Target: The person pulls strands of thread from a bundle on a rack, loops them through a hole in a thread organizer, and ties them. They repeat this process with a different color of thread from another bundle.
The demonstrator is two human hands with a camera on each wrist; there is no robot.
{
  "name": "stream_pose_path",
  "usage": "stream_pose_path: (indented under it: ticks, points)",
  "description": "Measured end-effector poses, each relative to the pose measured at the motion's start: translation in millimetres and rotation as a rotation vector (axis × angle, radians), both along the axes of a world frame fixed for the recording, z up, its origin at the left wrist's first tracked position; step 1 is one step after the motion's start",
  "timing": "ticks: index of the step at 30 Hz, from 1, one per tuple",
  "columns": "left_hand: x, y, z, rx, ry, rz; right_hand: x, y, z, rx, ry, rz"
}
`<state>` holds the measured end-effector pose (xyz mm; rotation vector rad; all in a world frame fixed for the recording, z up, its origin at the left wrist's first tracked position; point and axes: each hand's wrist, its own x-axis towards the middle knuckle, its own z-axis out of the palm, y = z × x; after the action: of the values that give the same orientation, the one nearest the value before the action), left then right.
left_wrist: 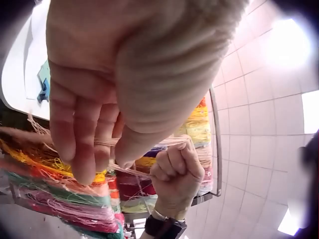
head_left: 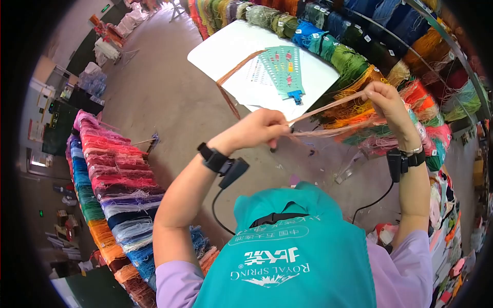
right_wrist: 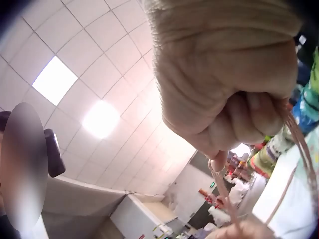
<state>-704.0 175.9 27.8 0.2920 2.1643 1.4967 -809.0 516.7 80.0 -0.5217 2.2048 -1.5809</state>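
Note:
A thin skein of pinkish-tan thread (head_left: pixel 328 109) stretches between the two hands above the floor. At its left end, the left hand (head_left: pixel 259 131) pinches the strands between thumb and fingers. Farther right and a little higher, the right hand (head_left: pixel 387 105) grips the other end with curled fingers. A second run of strands (head_left: pixel 339 131) hangs lower between them, slacker than the upper one. In the right wrist view, thread (right_wrist: pixel 299 144) passes out of the curled right fingers on both sides. The left wrist view shows the right fist (left_wrist: pixel 177 167) close beyond the left fingers.
Ahead is a white table (head_left: pixel 215 51) with green sample cards (head_left: pixel 287 72), a blue clip (head_left: pixel 295 96), a printed sheet (head_left: pixel 257 74) and a brown thread bundle (head_left: pixel 226 79) hanging over its edge. Racks of coloured skeins stand at the left (head_left: pixel 123 179) and right (head_left: pixel 349 59).

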Motion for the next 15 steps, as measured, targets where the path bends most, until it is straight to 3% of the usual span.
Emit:
stream_pose_path:
  ticks: [5,8,9,11,15]
  points:
    - [-15,-17,16,-0.116,-0.003,0.050,-21,72,-110,0.102,-0.061,-0.191]
    - [-27,2,25,-0.144,0.000,0.031,-12,80,-158,0.134,-0.237,-0.190]
    - [-31,11,28,-0.135,-0.004,0.036,-16,88,-200,0.078,-0.177,-0.150]
    - [-38,32,36,-0.247,0.035,0.029,-19,98,-233,0.148,-0.234,-0.117]
    - [-54,61,13,-0.330,0.295,-0.050,-19,83,-244,0.335,0.115,0.057]
